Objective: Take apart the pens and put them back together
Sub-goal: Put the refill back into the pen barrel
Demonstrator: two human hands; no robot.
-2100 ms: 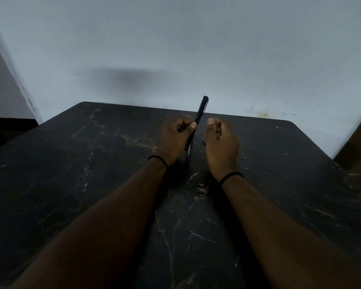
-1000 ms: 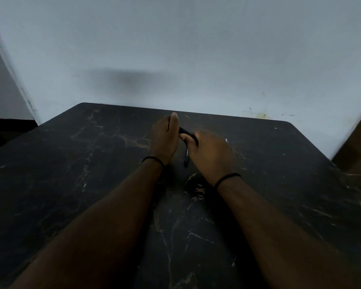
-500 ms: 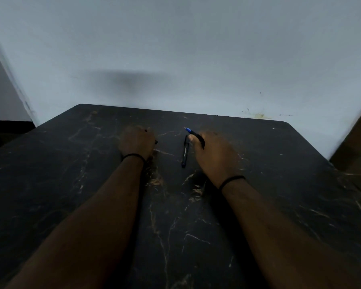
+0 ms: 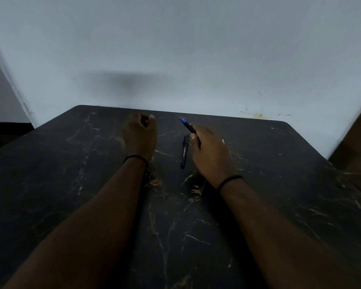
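Since half a second ago, the left hand point(image 4: 141, 135) has lifted off the table point(image 4: 50, 184) and swung inward toward the pen on the table point(image 4: 184, 151), while that pen has stayed where it was and the right hand point(image 4: 212, 155) has kept its hold with little change.

That lying pen is capped, dark and slim; its long axis runs almost straight away from the person, one end toward the wall point(image 4: 175, 49) and the other toward the person, tilted only slightly. A line of pale print runs along its barrel, too small to read.

Just right of it, the right hand pinches the uncapped pen point(image 4: 188, 125) between thumb and fingers. This second pen slants up and to the left, away from the person, its blue tip end beyond the far end of the lying pen, raised above the table. Its rear is hidden inside the hand.

Left of the lying pen and well apart from it, the left hand is curled into a loose fist, thumb against the fingers; whether it holds anything inside cannot be told. Each wrist carries a thin black band point(image 4: 134, 157).
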